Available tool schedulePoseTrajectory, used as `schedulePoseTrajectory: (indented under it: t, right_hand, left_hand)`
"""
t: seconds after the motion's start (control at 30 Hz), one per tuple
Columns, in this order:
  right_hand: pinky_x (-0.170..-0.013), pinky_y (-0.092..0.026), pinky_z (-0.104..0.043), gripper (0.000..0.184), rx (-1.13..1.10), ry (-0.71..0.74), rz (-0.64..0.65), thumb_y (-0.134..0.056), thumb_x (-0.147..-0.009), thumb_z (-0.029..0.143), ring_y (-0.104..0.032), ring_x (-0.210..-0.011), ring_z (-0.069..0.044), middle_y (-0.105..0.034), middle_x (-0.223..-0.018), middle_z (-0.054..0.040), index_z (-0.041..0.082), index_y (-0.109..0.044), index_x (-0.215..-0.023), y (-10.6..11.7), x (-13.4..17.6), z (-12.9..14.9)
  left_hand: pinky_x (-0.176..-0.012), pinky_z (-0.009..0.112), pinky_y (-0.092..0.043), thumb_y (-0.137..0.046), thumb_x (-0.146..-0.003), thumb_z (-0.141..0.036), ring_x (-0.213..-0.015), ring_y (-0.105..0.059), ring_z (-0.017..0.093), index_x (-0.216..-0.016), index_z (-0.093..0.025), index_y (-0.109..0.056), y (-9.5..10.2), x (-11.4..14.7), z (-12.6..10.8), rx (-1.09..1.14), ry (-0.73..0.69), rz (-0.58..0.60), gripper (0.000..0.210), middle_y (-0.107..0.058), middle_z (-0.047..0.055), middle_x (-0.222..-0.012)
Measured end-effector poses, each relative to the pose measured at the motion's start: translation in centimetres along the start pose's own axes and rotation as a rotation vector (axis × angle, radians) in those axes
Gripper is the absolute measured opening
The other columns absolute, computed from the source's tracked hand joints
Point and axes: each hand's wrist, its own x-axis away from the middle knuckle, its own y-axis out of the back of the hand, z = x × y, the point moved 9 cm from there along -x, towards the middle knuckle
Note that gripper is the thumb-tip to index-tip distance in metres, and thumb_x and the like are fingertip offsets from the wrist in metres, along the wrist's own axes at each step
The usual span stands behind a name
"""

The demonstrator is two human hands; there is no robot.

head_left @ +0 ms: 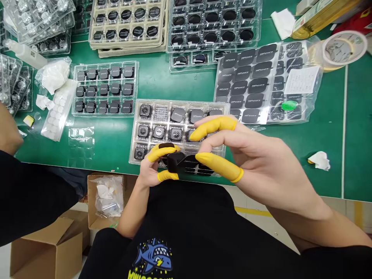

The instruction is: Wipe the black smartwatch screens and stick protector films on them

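Observation:
My left hand (149, 170), with yellow finger cots on its thumb and a finger, is closed on a dark sheet of square stickers (193, 166). The sheet's near end looks bent, and a small dark oval piece (166, 145) shows at the fingertips. My right hand (232, 151), also in yellow cots, has its thumb and fingers apart. Its thumb tip overlaps the sheet's upper edge; touching or not, I cannot tell. Behind both hands lies a clear tray (132, 133) of square black devices, some topped with lettered black labels. Part of it is hidden by my hands.
A smaller tray of black squares (104, 90) stands left. Bagged label sheets (245, 83) and a tape roll (344, 48) lie right. Stacked trays (128, 21) line the back. A crumpled tissue (319, 160) is at right. Another person's sleeve (31, 193) enters from the left.

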Motion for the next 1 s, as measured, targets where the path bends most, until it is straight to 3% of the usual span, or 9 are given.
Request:
schedulePoseTrajectory:
  t: [0.17,0.37,0.5,0.87,1.0]
  right_hand:
    - [-0.120,-0.048,-0.063,0.009,0.067,0.047,-0.123,-0.076,-0.102,0.030,-0.063,-0.138,-0.040,-0.076,-0.118,-0.0076,0.032,-0.075,-0.094,1.3,0.3,1.0]
    - [-0.109,-0.056,-0.059,0.013,0.007,-0.017,0.032,-0.075,-0.103,0.038,-0.068,-0.127,-0.038,-0.076,-0.118,-0.0091,0.030,-0.074,-0.092,-0.8,0.0,0.7]
    - [-0.100,-0.058,-0.051,0.015,-0.005,-0.022,0.120,-0.071,-0.104,0.032,-0.069,-0.115,-0.032,-0.075,-0.115,-0.0085,0.029,-0.072,-0.090,-2.1,-0.4,0.2]
    - [-0.092,-0.056,-0.046,0.012,0.001,-0.047,0.183,-0.070,-0.101,0.025,-0.066,-0.109,-0.029,-0.077,-0.112,-0.0074,0.028,-0.070,-0.089,-3.2,-0.7,-1.5]
    - [-0.093,-0.056,-0.045,0.012,0.004,-0.048,0.192,-0.070,-0.101,0.025,-0.066,-0.105,-0.027,-0.077,-0.109,-0.0055,0.027,-0.069,-0.089,-3.4,-0.9,-1.6]
  left_hand:
    - [-0.096,0.039,-0.070,-0.098,-0.077,-0.061,-0.114,-0.084,0.030,-0.137,-0.027,-0.081,0.0,-0.4,0.2,0.026,0.033,-0.034,0.071,-0.083,0.012,-0.127]
    - [-0.096,0.037,-0.070,-0.100,-0.077,-0.057,-0.116,-0.084,0.029,-0.140,-0.028,-0.080,-0.1,-0.4,0.3,0.067,0.040,-0.044,0.073,-0.082,0.011,-0.129]
    - [-0.096,0.036,-0.069,-0.101,-0.074,-0.057,-0.115,-0.083,0.028,-0.138,-0.029,-0.081,0.0,-0.5,0.0,0.034,0.021,-0.043,0.072,-0.083,0.011,-0.129]
    - [-0.090,0.035,-0.069,-0.096,-0.078,-0.064,-0.115,-0.081,0.028,-0.138,-0.030,-0.081,0.0,-0.5,-0.1,-0.019,-0.007,-0.026,0.072,-0.083,0.010,-0.126]
    - [-0.097,0.039,-0.068,-0.098,-0.076,-0.062,-0.117,-0.081,0.029,-0.139,-0.030,-0.080,0.1,-0.2,0.2,-0.011,0.013,-0.006,0.073,-0.084,0.010,-0.127]
